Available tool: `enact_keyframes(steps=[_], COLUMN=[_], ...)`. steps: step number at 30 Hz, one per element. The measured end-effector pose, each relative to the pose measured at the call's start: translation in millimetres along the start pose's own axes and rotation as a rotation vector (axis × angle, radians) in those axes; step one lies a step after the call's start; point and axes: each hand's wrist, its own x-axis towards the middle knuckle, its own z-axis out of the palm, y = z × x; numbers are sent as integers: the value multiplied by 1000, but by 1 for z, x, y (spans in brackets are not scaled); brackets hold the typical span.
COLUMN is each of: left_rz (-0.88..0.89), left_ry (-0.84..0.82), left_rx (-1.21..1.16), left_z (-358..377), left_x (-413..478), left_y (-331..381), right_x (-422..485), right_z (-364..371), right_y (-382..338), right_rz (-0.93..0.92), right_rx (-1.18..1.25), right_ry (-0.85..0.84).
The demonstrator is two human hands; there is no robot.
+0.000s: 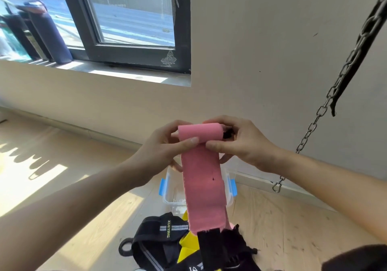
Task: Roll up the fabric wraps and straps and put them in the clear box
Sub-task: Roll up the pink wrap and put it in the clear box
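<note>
From the head camera, both hands are raised in front of a pale wall. The left grip [165, 145] and right grip [245, 143] are each curled round an end of the pink wrap [202, 176], thumbs pressed on the front of its rolled top and fingers behind it. The roll lies level between them. The unrolled length hangs straight down, ending in a black fastening tab [211, 243].

Below the hands, the clear box [167, 199] with blue latches [162, 187] stands on the wooden floor [94, 218], partly hidden behind the hanging wrap. Nearer the camera lies a heap of black straps [165, 231], one lettered "XUEYING", with a yellow band [188, 243] among them.

A metal chain [314, 128] ending in a clip hangs at right. A dark-framed window [125, 19] sits at upper left.
</note>
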Motion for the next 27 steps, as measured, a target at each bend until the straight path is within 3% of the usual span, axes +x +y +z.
enact_keyframes(steps=[7,11,14,19,27], left_rz=[160,172,48,-135,-146], left_ry=[36,23,-3,-239,-110], left_rx=[18,50,37,-101,-29], left_z=[1,-1,-2,-4,6], left_x=[2,4,4,2,1], left_y=[-10,-12,-10,-10,-4], right_x=[2,2,3,3,2], right_z=[2,-1,-2,-2,1], right_y=[-1,-3,-5,-3,13], right_rz=[281,189,119,29,-81], right_rx=[199,167,134,127,7], right_ry=[-162,-96,-50,9,-10])
